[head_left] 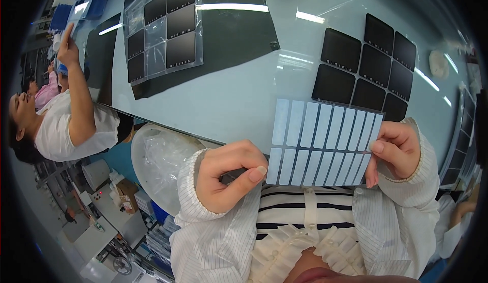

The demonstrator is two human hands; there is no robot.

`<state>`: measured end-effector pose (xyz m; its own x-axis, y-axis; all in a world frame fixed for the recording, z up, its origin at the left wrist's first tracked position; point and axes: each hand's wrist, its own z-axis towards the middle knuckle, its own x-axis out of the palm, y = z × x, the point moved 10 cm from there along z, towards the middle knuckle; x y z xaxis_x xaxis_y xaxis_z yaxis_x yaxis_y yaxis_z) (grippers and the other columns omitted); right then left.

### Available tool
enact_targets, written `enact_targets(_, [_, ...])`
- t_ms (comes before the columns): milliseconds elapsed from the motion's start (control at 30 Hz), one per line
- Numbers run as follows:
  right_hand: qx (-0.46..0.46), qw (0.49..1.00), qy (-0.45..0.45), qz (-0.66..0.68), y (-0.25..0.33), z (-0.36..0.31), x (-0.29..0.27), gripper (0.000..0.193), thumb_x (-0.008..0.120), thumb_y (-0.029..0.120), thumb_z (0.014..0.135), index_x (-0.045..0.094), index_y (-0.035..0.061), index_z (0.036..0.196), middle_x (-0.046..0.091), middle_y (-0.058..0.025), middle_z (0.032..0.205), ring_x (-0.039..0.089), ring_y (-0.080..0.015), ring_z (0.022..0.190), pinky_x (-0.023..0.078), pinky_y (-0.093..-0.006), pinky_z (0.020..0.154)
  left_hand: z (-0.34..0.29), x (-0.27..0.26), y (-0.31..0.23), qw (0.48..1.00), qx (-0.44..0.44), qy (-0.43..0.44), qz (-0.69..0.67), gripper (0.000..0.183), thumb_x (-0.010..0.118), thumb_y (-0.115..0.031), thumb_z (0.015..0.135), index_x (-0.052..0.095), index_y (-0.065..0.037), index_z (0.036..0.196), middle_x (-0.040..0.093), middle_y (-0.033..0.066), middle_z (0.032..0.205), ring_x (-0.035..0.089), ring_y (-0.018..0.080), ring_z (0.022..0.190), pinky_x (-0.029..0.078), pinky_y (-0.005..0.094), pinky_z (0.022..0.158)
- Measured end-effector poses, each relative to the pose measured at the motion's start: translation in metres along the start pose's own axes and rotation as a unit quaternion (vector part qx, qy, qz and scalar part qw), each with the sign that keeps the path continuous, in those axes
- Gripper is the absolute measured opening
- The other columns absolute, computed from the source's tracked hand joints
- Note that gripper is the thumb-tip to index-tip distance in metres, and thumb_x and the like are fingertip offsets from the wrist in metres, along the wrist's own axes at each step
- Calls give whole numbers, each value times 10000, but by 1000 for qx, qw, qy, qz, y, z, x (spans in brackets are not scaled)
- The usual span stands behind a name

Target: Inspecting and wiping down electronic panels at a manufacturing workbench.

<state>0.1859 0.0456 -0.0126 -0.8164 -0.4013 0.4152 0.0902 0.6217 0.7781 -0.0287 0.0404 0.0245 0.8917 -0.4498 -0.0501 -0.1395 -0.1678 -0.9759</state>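
Note:
A flat sheet of pale blue strips in two rows (334,130) is held up in front of my chest. My right hand (400,152) pinches its right edge, thumb on the front and fingers behind. At the lower left edge my left hand (227,174) is closed, its thumb tip beside the border; its other fingertips are hidden. Something dark shows between that thumb and the curled fingers. Just beyond the sheet, several black square panels with small light marks (339,50) lie on the glossy table (239,97), partly covered by the sheet.
Farther left, a clear plastic sheet with black squares (180,26) lies over a dark mat (236,34). A white tub lined with clear plastic (162,156) stands below the table's edge. A co-worker (76,120) at the left raises a hand. A pale round object (438,63) is at right.

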Motion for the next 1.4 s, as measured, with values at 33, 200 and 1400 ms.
enact_targets(33, [-7,1000,0,-1,1,0,0,267,422,136,932,529,-95,1013,646,-203,832,642,-217,509,506,-257,439,0,0,0,1000,2,0,-1,76,561,-31,845,601,30,824,598,101,759,555,168,641,439,251,604])
enact_targets(200, [-17,1000,12,-3,1,1,2,265,413,127,934,525,-97,1018,645,-198,807,643,-221,511,504,-258,437,0,0,1,1000,13,0,-9,73,560,-25,844,600,32,821,599,105,760,555,169,642,440,251,605])
enact_targets(1400, [-148,986,-8,-79,24,3,9,245,466,-74,826,560,-102,1051,648,-211,843,660,-229,623,570,-312,563,36,-406,-35,909,-7,-404,-99,241,572,-264,889,492,-37,905,562,86,708,534,186,557,462,312,486])
